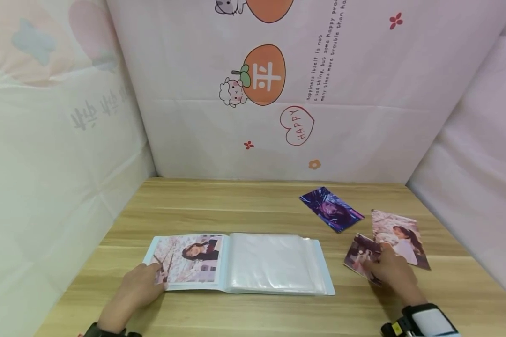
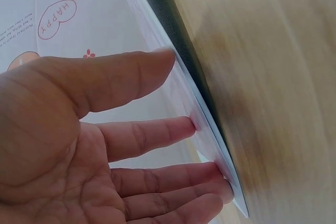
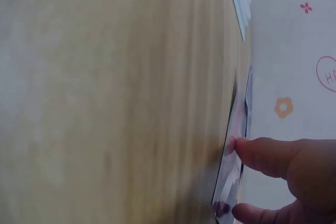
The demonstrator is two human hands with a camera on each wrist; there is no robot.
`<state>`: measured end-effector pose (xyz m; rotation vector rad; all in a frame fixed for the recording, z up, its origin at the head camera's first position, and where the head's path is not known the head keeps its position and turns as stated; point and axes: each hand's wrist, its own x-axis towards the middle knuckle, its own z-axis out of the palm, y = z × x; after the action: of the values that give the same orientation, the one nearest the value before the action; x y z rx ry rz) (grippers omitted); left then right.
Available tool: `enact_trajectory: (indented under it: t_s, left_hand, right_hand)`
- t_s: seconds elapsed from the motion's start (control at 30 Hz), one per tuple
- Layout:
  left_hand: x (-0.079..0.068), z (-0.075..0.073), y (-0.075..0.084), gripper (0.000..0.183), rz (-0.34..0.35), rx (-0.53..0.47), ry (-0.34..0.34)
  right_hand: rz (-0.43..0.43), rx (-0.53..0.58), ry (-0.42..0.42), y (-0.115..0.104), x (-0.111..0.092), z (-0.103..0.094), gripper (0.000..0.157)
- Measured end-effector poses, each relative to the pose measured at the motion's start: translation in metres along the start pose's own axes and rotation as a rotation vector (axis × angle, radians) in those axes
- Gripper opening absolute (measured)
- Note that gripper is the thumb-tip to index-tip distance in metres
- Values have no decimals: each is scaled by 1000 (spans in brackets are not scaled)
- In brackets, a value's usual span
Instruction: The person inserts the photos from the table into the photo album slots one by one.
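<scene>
An opened photo album with a light blue cover lies on the table. Its left page holds a cherry-blossom photo; the right side shows blank clear sleeves. My left hand rests at the album's left edge, fingertips touching the page, fingers fairly straight in the left wrist view. Right of the album, my right hand touches a small dark photo with thumb and fingertips on its upper face. Under that hand's far side lies a larger pink blossom photo, partly covered.
A purple-blue photo lies askew behind the dark one. The wooden table meets a printed white cloth at the back, and cloth walls stand on both sides.
</scene>
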<state>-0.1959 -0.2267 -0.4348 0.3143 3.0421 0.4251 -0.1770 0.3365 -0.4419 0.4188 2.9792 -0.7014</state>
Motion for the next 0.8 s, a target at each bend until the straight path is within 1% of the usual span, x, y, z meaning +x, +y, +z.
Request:
enact_trajectory:
  t_s: [0.03, 0.07, 0.17, 0.23, 0.3, 0.37, 0.43, 0.5, 0.63, 0.8]
  left_hand:
    - [0, 0, 0, 45, -1, 1, 1]
    - [0, -1, -1, 45, -2, 0, 1]
    - [-1, -2, 0, 46, 2, -3, -4]
    - [-1, -2, 0, 46, 4, -7, -6]
    - [-1, -2, 1, 46, 8, -8, -7]
    - [-1, -3, 1, 46, 10, -10, -6]
    - [-2, -3, 1, 46, 9, -12, -8]
    - [-2, -4, 2, 46, 9, -14, -10]
    - [-3, -4, 2, 46, 4, -19, -15]
    - [-3, -5, 2, 45, 3, -21, -14]
  right_hand:
    - [6, -10, -5, 0, 1, 0, 77]
    - [8, -24, -6, 0, 2, 1, 79]
    - [0, -49, 4, -2, 3, 2, 71]
    - [5, -53, 1, -4, 4, 3, 62]
    - [5, -56, -1, -6, 5, 2, 61]
    - [8, -46, -14, -8, 5, 2, 70]
    - [17, -30, -42, -10, 5, 0, 81]
    - [20, -23, -74, -11, 4, -1, 88]
    - [38, -24, -131, -11, 4, -4, 89]
    - [67, -11, -158, -10, 4, -5, 101]
